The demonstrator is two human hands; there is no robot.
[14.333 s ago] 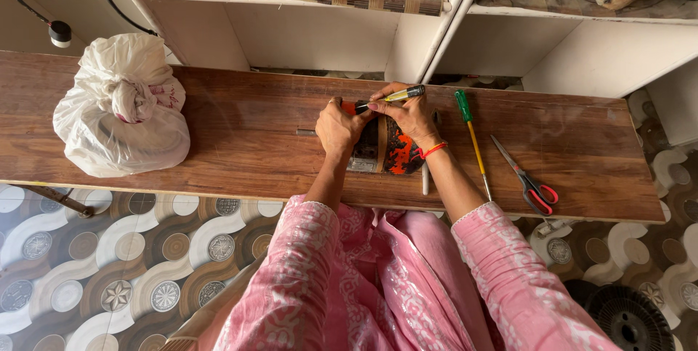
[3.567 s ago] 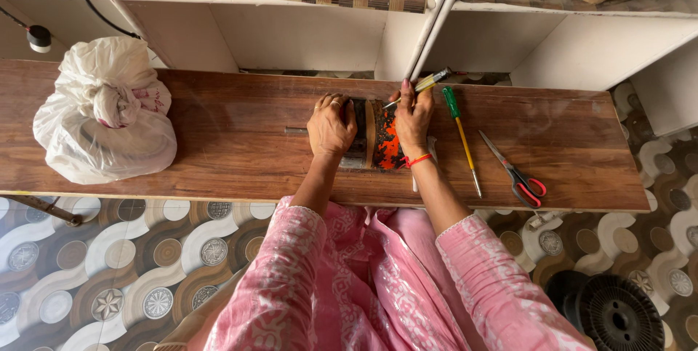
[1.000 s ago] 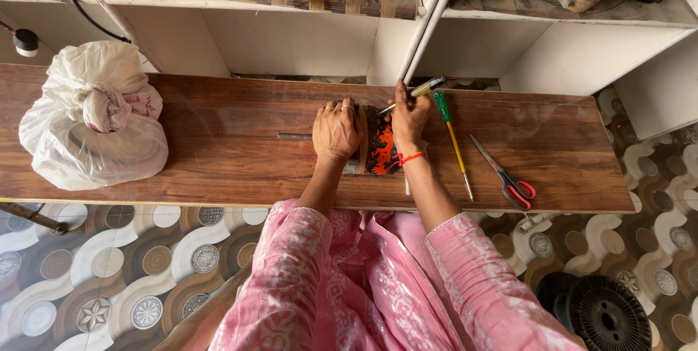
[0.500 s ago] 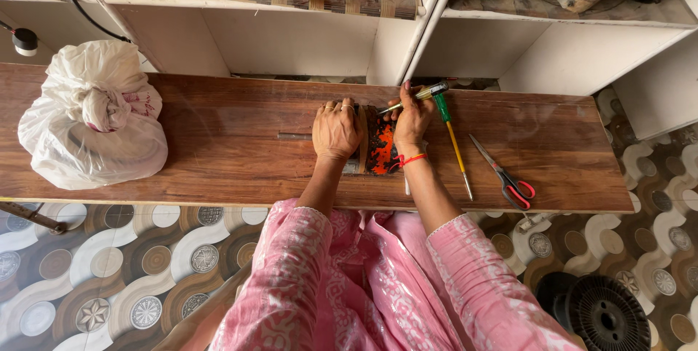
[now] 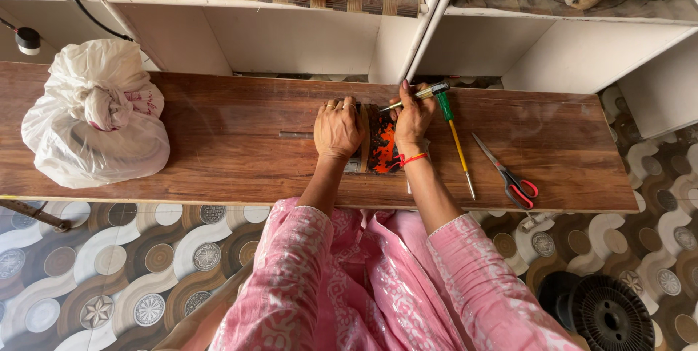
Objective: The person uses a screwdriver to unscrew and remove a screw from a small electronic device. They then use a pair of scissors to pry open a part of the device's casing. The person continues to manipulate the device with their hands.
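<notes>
Long wooden board (image 5: 218, 140) spans the frame, white shelving (image 5: 305, 38) behind its far edge, patterned floor below the near edge. White knotted plastic bag (image 5: 94, 115) sits at the board's left end, well apart from the work. Person in pink patterned sleeves leans over the middle of the board. The workpiece, a dark block-like object with orange-red windings (image 5: 379, 146), lies mid-board between the two hands; a thin metal rod (image 5: 294, 134) sticks out from under the left hand toward the bag. Left hand (image 5: 338, 129) flat and palm down, pressing on the object's left part and hiding it. Right hand (image 5: 412, 120) closed around a slim yellow-handled tool (image 5: 414, 95), tip angled down toward the object's far edge; what kind of tool it is cannot be told. Green-handled screwdriver (image 5: 454, 140) lies just right of the right hand, shaft pointing to the near edge. Red-handled scissors (image 5: 509, 174) lie further right, near the near edge. Versus half a second ago: hands, tool and loose items sit much as they did.
</notes>
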